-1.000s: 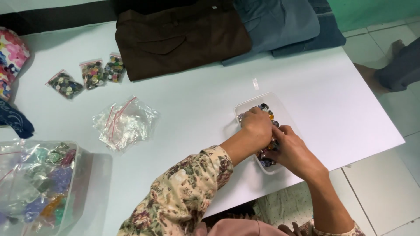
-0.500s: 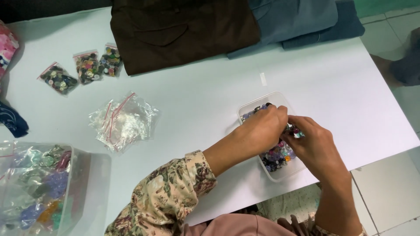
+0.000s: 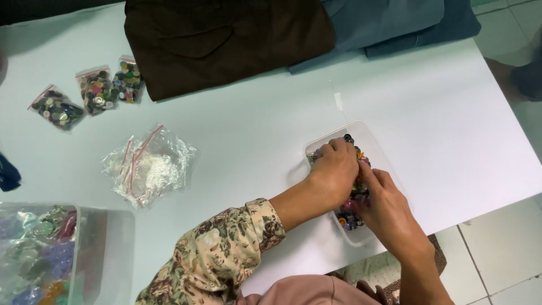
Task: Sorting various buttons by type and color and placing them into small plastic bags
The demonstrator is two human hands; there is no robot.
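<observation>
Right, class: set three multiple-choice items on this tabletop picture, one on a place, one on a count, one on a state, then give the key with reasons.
1. Where are both hands working?
A. In the small clear tray of buttons
B. On the brown cloth
C. In the big clear tub

2. How many filled button bags lie in a row at the far left?
A. One
B. Three
C. Six

3. What state are the red-striped zip bags at mid-table in?
A. Packed with buttons
B. Empty and crumpled
C. Stacked inside the big tub

Key: 1 A, the left hand and right hand both rest in the small clear tray. 2 B, three filled button bags lie side by side. 3 B, the red-striped zip bags look see-through and crumpled, with no buttons in them.
</observation>
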